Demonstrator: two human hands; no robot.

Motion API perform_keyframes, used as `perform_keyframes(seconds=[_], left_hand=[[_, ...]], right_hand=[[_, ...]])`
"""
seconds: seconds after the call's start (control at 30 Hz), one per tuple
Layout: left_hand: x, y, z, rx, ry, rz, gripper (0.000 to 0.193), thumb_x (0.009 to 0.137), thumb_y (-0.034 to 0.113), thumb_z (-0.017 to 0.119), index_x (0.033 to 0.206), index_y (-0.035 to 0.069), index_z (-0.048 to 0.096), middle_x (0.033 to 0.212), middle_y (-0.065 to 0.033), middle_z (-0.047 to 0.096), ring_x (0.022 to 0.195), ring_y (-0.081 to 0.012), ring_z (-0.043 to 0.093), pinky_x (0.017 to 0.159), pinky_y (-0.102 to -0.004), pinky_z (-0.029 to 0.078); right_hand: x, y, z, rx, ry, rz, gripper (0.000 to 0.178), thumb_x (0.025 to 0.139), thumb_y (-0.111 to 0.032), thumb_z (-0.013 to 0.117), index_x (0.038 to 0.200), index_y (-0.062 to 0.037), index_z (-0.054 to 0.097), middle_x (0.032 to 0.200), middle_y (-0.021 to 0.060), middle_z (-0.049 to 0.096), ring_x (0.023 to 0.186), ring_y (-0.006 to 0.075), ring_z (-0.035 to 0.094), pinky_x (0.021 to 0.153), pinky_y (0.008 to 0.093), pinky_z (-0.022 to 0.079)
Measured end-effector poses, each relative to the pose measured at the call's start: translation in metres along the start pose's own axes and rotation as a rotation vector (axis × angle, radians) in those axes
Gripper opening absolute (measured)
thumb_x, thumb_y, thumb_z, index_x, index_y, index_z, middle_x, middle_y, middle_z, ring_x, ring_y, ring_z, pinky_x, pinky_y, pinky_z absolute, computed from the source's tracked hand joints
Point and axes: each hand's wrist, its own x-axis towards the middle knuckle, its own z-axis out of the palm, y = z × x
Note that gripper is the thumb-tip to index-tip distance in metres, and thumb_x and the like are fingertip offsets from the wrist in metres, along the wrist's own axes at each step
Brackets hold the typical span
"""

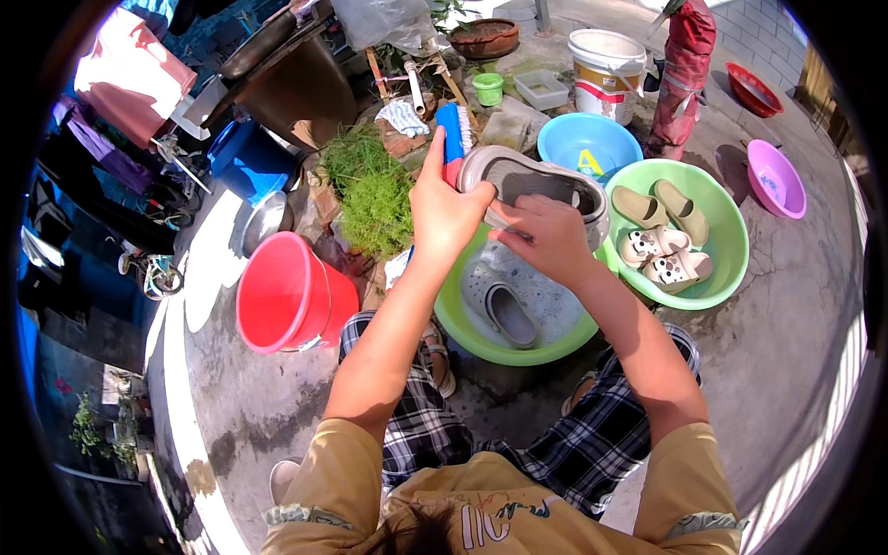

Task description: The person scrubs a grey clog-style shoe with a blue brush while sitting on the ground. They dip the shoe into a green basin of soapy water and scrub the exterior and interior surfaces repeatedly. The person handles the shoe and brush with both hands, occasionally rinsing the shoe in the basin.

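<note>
My left hand (442, 208) is closed round a blue and red scrubbing brush (451, 134), its white bristles facing right. The heel or toe end of a grey clog (507, 168) also meets the fingers of this hand. My right hand (553, 236) grips the clog's near side, holding it up with its opening showing. Below them, a green basin (462, 338) holds foamy water. A second grey clog (499, 305) lies in that water, partly covered by suds.
At right, a light green basin (738, 242) holds olive clogs (683, 211) and cream clogs with a face pattern (675, 264). Behind are a blue basin (566, 139) and a white bucket (606, 79). A red bucket (277, 296) stands left, beside green plants (375, 203). A pink basin (777, 180) lies far right.
</note>
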Motion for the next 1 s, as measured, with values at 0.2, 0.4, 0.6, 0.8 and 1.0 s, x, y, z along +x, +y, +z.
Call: perform_keyframes(seconds=[0.2, 0.4, 0.6, 0.8, 1.0], left_hand=[[-0.001, -0.023, 0.008, -0.049, 0.34, 0.038, 0.08, 0.065, 0.008, 0.063, 0.138, 0.003, 0.03, 0.083, -0.0115, 0.062, 0.069, -0.016, 0.056, 0.07, -0.0279, 0.047], [-0.029, -0.015, 0.041, -0.392, 0.18, -0.048, 0.086, 0.065, 0.009, 0.064, 0.141, 0.002, 0.022, 0.084, -0.0112, 0.063, 0.073, -0.0166, 0.059, 0.071, -0.0277, 0.048], [-0.084, -0.02, 0.063, 0.023, 0.057, 0.066, 0.068, 0.083, 0.013, 0.059, 0.141, 0.005, 0.024, 0.084, -0.012, 0.051, 0.065, -0.0234, 0.052, 0.062, -0.0363, 0.043], [-0.101, -0.012, 0.076, 0.171, 0.019, 0.122, 0.051, 0.091, 0.009, 0.045, 0.139, 0.006, 0.029, 0.079, -0.0154, 0.054, 0.07, -0.0307, 0.054, 0.064, -0.0366, 0.043], [-0.036, -0.011, 0.069, -0.059, 0.078, -0.054, 0.053, 0.092, 0.014, 0.042, 0.142, 0.011, 0.023, 0.083, -0.0187, 0.058, 0.073, -0.034, 0.057, 0.059, -0.0411, 0.044]], right_hand=[[-0.004, -0.019, -0.004, 0.893, -0.345, 0.956, 0.043, 0.08, -0.045, 0.063, 0.087, -0.0035, 0.064, 0.078, 0.0058, 0.059, 0.07, 0.0146, 0.057, 0.059, 0.0294, 0.044], [-0.009, -0.007, 0.022, 1.743, 0.414, 1.48, 0.044, 0.085, -0.037, 0.06, 0.109, -0.0018, 0.049, 0.101, 0.0117, 0.059, 0.089, 0.0216, 0.06, 0.075, 0.033, 0.05], [-0.014, 0.04, 0.034, 1.821, 0.975, 1.426, 0.027, 0.09, -0.013, 0.052, 0.113, -0.0002, 0.048, 0.104, 0.0144, 0.058, 0.097, 0.0269, 0.059, 0.079, 0.0392, 0.051], [-0.016, 0.038, 0.045, 1.642, 0.646, 1.549, 0.023, 0.092, -0.013, 0.045, 0.109, 0.0004, 0.051, 0.101, 0.016, 0.058, 0.09, 0.0265, 0.058, 0.08, 0.0367, 0.051], [-0.002, 0.018, 0.033, 1.731, 0.679, 1.541, 0.03, 0.094, -0.011, 0.037, 0.12, 0.0023, 0.042, 0.111, 0.0182, 0.053, 0.103, 0.0306, 0.055, 0.089, 0.0429, 0.048]])
